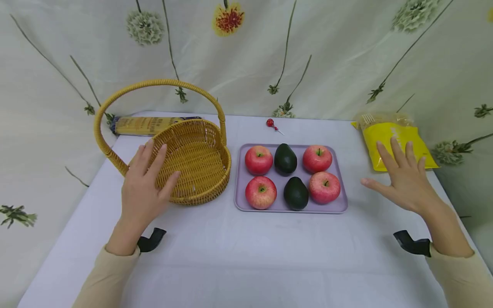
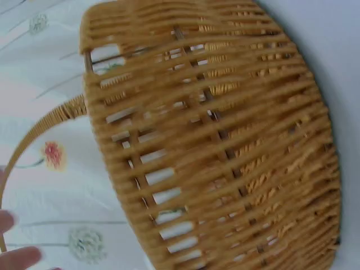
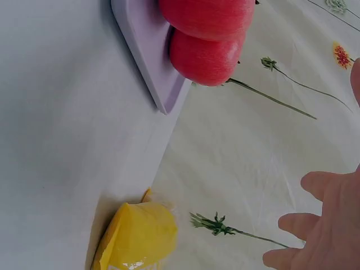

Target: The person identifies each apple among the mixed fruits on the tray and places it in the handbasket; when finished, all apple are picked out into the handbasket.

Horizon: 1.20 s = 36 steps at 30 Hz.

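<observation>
My left hand (image 1: 144, 186), fingers extended, overlaps the near left side of a yellow-brown wicker basket (image 1: 192, 171) in the head view. The basket's tall arched handle (image 1: 161, 82) rises behind that hand; its woven side fills the left wrist view, where only fingertips (image 2: 19, 259) show. On the right, my right hand (image 1: 408, 179) is spread with nothing in it, in front of a yellow plastic food bag (image 1: 393, 141). Between the hands lies a lilac tray (image 1: 242, 205) bearing several red apples (image 1: 261, 192) and two dark green avocados (image 1: 295, 193).
Behind the basket lies a long yellow packet (image 1: 148, 125) with dark ends. A red-wrapped lollipop (image 1: 271, 123) rests near the table's back edge. The white-covered table (image 1: 246, 248) meets a flower-printed cloth backdrop (image 1: 246, 55).
</observation>
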Tool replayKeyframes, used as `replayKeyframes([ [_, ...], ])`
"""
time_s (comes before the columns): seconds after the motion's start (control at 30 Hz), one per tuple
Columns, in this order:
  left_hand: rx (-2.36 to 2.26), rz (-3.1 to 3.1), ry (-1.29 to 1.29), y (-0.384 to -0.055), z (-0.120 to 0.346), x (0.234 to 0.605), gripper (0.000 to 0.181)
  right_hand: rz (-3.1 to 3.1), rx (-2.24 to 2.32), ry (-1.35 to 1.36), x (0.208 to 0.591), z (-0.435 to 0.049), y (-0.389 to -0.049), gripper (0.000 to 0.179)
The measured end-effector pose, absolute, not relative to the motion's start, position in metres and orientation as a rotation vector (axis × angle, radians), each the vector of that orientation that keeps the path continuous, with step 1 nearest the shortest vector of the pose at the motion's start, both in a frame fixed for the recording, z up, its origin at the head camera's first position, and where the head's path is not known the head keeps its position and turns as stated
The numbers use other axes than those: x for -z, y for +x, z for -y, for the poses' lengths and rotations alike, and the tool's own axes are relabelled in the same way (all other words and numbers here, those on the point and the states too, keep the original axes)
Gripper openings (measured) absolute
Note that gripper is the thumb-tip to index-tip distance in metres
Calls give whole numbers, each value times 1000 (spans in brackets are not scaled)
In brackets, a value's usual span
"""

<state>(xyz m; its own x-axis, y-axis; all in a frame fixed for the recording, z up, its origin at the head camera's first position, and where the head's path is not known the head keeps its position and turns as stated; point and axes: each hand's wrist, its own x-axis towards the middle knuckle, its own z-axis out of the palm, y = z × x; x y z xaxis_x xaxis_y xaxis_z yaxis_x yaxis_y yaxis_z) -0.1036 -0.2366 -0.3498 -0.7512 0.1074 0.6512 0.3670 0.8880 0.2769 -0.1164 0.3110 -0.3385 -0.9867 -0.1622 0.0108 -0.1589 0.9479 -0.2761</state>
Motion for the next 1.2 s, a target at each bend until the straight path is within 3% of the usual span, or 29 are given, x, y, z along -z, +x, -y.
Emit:
replayKeyframes([
  [0.23,755,1751,-41,-106,243,346,38,-3156,777,-260,350,-306,-108,92],
  [0.33,820,1712,154,-106,256,349,38,-3190,936,-238,357,-299,-105,88],
  [0.53,1066,1991,481,-112,288,366,53,-3235,1208,-248,370,-288,-101,81],
  [0.77,1147,2166,542,-120,296,375,36,-3234,1279,-244,376,-286,-99,79],
  [1.2,1186,2178,549,-118,297,381,40,-3154,1371,-287,388,-282,-99,81],
])
